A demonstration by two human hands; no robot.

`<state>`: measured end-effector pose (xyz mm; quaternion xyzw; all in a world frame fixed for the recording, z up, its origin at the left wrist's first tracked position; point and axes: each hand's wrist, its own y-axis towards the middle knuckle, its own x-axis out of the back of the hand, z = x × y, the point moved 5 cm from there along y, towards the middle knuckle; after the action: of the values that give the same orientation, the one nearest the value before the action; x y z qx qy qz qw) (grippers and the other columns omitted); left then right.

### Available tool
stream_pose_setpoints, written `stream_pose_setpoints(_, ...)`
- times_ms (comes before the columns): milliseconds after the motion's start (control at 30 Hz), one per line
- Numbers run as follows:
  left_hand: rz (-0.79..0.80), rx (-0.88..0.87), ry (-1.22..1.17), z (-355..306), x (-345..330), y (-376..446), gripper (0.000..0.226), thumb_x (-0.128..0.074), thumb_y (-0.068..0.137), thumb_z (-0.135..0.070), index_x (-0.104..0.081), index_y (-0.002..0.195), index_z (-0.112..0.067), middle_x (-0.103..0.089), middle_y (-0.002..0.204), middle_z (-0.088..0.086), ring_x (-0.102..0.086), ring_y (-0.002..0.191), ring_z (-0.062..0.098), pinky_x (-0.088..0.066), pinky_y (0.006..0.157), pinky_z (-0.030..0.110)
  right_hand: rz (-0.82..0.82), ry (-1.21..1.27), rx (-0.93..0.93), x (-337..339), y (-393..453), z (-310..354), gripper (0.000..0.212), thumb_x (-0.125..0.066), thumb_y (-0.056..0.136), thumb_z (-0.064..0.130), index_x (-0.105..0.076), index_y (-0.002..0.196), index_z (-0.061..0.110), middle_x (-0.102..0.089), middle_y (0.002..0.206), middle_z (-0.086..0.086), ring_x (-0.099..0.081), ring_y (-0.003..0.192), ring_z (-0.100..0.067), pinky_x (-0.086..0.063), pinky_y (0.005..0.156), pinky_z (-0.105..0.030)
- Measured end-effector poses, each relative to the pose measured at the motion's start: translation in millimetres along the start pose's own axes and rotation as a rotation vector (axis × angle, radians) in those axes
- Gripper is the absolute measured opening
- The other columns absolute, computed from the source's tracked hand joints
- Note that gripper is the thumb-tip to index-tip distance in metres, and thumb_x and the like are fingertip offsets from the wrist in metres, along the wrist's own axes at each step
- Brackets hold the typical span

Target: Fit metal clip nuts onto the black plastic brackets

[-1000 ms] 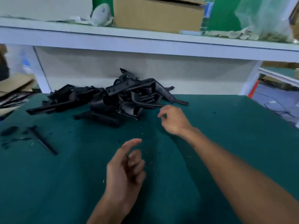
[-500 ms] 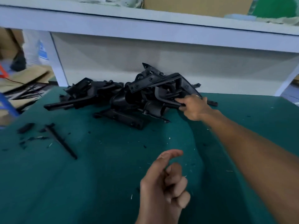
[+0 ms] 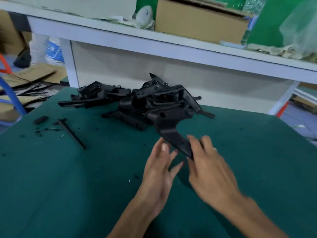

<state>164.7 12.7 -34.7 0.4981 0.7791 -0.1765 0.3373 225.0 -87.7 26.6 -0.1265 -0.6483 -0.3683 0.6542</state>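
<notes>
My right hand (image 3: 208, 166) grips the near end of a curved black plastic bracket (image 3: 169, 125), lifted off the green table and angled up toward the pile. My left hand (image 3: 159, 166) is beside it with fingers spread and straight, fingertips close to the bracket's lower end. It holds nothing that I can see. A heap of black plastic brackets (image 3: 137, 100) lies at the back of the table against the white shelf frame. No metal clip nut is visible.
A thin black rod (image 3: 72, 133) and small black scraps (image 3: 40, 120) lie on the green mat (image 3: 68, 186) at the left. A white shelf (image 3: 171, 48) overhead carries a cardboard box (image 3: 200, 21) and plastic bags. Cardboard lies on the floor at far left.
My right hand has pulled one bracket out of the pile and brought it toward me. My left hand has opened and risen to meet the bracket's lower end.
</notes>
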Motion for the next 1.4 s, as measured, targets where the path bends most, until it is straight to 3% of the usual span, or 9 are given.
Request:
stream_pose_setpoints(100, -0.024, 0.020, -0.038, 1.2, -3.0, -4.7, 0.054, -0.057, 0.092, -0.049, -0.055, 0.135, -0.017, -0.062, 0.139, 0.003, -0.059, 0.128, 0.022, -0.047, 0.105, 0.048, 0.131, 0.024, -0.025, -7.5, -38.9, 24.3, 0.054, -0.053, 0.097, 0.036, -0.028, 0.144, 0.025, -0.028, 0.109, 0.004, -0.052, 0.079, -0.022, -0.044, 0.062, -0.037)
stream_pose_setpoints(233, -0.164, 0.135, -0.115, 5.5, 5.2, -7.2, 0.044, -0.056, 0.092, -0.044, -0.055, 0.119, -0.010, -0.071, 0.119, 0.012, -0.074, 0.096, 0.027, -0.061, 0.082, 0.047, 0.302, 0.266, 0.104, -6.9, -64.3, 40.0, 0.047, -0.056, 0.095, 0.048, -0.045, 0.135, 0.025, -0.047, 0.126, 0.003, -0.060, 0.102, -0.024, -0.054, 0.084, -0.046)
stream_pose_setpoints(333, -0.169, 0.115, -0.086, 0.1, 13.4, -9.0, 0.014, -0.055, 0.100, -0.030, -0.059, 0.106, -0.017, -0.074, 0.091, -0.001, -0.070, 0.070, 0.013, -0.052, 0.047, 0.025, 0.174, 0.632, 0.013, 10.5, -80.4, 14.4, 0.018, -0.064, 0.098, 0.037, -0.075, 0.102, 0.024, -0.070, 0.092, 0.009, -0.067, 0.089, -0.007, -0.052, 0.081, -0.025)
stream_pose_setpoints(400, -0.113, 0.145, -0.103, -0.1, 12.9, -10.7, 0.010, -0.058, 0.099, -0.025, -0.056, 0.096, -0.016, -0.066, 0.081, -0.005, -0.057, 0.058, 0.009, -0.039, 0.039, 0.020, 0.058, 0.927, -0.166, 21.4, -98.5, -17.8, 0.013, -0.067, 0.097, 0.026, -0.080, 0.098, 0.024, -0.076, 0.086, 0.010, -0.070, 0.083, 0.000, -0.050, 0.077, -0.013)
stream_pose_setpoints(600, 0.041, 0.258, 0.055, 10.3, 3.9, -13.2, 0.015, -0.059, 0.100, -0.023, -0.054, 0.093, -0.011, -0.066, 0.086, -0.003, -0.041, 0.054, 0.008, -0.034, 0.041, 0.020, 0.297, 0.892, -0.219, 9.7, -154.3, -59.0, 0.018, -0.075, 0.079, 0.030, -0.082, 0.095, 0.034, -0.069, 0.094, 0.005, -0.062, 0.082, -0.008, -0.045, 0.071, -0.016)
stream_pose_setpoints(733, 0.131, 0.337, 0.174, 16.9, -2.4, -17.3, 0.014, -0.057, 0.102, -0.022, -0.053, 0.100, -0.008, -0.064, 0.092, 0.002, -0.037, 0.053, 0.010, -0.034, 0.045, 0.021, 0.291, 0.792, -0.210, 3.9, -162.3, -51.6, 0.018, -0.076, 0.077, 0.045, -0.081, 0.093, 0.040, -0.066, 0.091, 0.009, -0.062, 0.075, -0.010, -0.043, 0.062, -0.013)
stream_pose_setpoints(1100, 0.182, 0.356, 0.172, 22.9, -1.6, -13.9, 0.013, -0.058, 0.097, -0.013, -0.058, 0.108, -0.007, -0.064, 0.086, 0.007, -0.047, 0.065, 0.015, -0.042, 0.056, 0.027, 0.341, 0.605, -0.040, -6.4, -158.2, -43.9, 0.027, -0.080, 0.086, 0.014, -0.062, 0.079, 0.034, -0.064, 0.088, 0.010, -0.061, 0.082, -0.016, -0.044, 0.067, -0.022)
stream_pose_setpoints(1200, 0.186, 0.364, 0.166, 23.4, -1.0, -13.4, 0.007, -0.058, 0.098, -0.012, -0.062, 0.102, -0.009, -0.064, 0.086, 0.007, -0.046, 0.064, 0.014, -0.043, 0.057, 0.027, 0.260, 0.700, -0.099, -10.9, -159.1, -52.7, 0.024, -0.074, 0.090, 0.012, -0.064, 0.080, 0.032, -0.065, 0.081, 0.002, -0.060, 0.073, -0.018, -0.048, 0.065, -0.029)
stream_pose_setpoints(1400, 0.250, 0.355, 0.190, 24.3, -1.3, -15.8, 0.007, -0.057, 0.098, -0.013, -0.062, 0.102, -0.009, -0.063, 0.085, 0.007, -0.042, 0.063, 0.014, -0.041, 0.058, 0.027, 0.046, 1.348, -0.463, -24.2, -128.4, -79.0, 0.004, -0.062, 0.089, 0.019, -0.064, 0.086, 0.018, -0.069, 0.075, -0.021, -0.052, 0.050, -0.023, -0.035, 0.042, -0.022)
